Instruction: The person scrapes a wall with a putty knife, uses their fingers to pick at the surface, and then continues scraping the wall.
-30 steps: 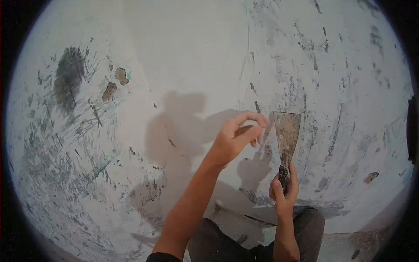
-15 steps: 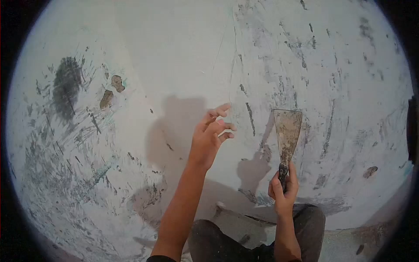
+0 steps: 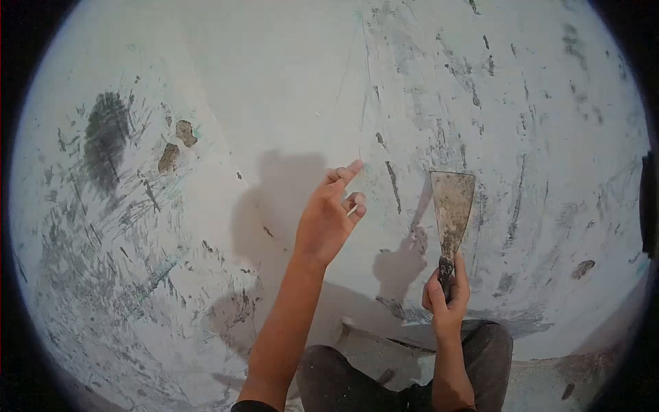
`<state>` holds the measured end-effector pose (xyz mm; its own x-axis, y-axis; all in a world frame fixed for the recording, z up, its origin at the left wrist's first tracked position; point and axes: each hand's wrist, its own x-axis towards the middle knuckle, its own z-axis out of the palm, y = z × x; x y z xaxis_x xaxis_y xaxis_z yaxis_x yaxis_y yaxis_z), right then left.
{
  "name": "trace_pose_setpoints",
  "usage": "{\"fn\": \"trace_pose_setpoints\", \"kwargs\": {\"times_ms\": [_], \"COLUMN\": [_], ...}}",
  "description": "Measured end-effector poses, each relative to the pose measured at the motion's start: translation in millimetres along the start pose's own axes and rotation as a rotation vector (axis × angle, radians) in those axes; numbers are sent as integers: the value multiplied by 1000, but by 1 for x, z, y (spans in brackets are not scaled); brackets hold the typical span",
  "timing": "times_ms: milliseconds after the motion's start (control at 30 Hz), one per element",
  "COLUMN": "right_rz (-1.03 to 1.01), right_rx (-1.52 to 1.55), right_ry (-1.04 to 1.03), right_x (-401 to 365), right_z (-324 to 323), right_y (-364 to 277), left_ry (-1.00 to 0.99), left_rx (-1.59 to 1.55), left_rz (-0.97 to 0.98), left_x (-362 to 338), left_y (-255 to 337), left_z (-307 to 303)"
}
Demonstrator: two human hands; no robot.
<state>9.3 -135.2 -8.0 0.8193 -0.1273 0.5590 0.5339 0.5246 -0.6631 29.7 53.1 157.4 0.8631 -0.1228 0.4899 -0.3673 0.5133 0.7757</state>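
Observation:
A putty knife (image 3: 453,206) with a wide, stained metal blade and a dark handle is upright in my right hand (image 3: 449,305). My right fingers wrap the handle, and the blade points up in front of the wall. My left hand (image 3: 328,223) is raised left of the putty knife, before a smooth pale stretch of the wall (image 3: 274,89). Its upper fingers reach out to the right while the lower ones bend inward, with gaps between them. A small pale sliver shows by the bent fingers; I cannot tell what it is.
Dark scrape marks and streaks cover the wall's right side. At left are a large dark patch (image 3: 106,141) and two brown chipped spots (image 3: 168,158). My bent knees (image 3: 487,350) are low in view, near the wall's base and the floor (image 3: 539,388).
My left hand's lower fingers have curled inward and its wrist has turned slightly. My right hand and the putty knife have stayed nearly still.

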Motion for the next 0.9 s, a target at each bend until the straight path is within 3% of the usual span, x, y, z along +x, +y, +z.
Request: {"fn": "trace_pose_setpoints", "kwargs": {"times_ms": [200, 400, 900], "right_rz": [-27, 72, -27], "right_rx": [-9, -25, -46], "right_ry": [-13, -49, -105], "right_x": [-1, -2, -6], "right_z": [2, 4, 15], "right_y": [6, 6, 25], "left_ry": [-29, 26, -44], "left_rx": [-27, -21, 103], "left_rz": [-21, -6, -10], "left_x": [5, 9, 0], "left_y": [2, 1, 9], "left_z": [-4, -3, -6]}}
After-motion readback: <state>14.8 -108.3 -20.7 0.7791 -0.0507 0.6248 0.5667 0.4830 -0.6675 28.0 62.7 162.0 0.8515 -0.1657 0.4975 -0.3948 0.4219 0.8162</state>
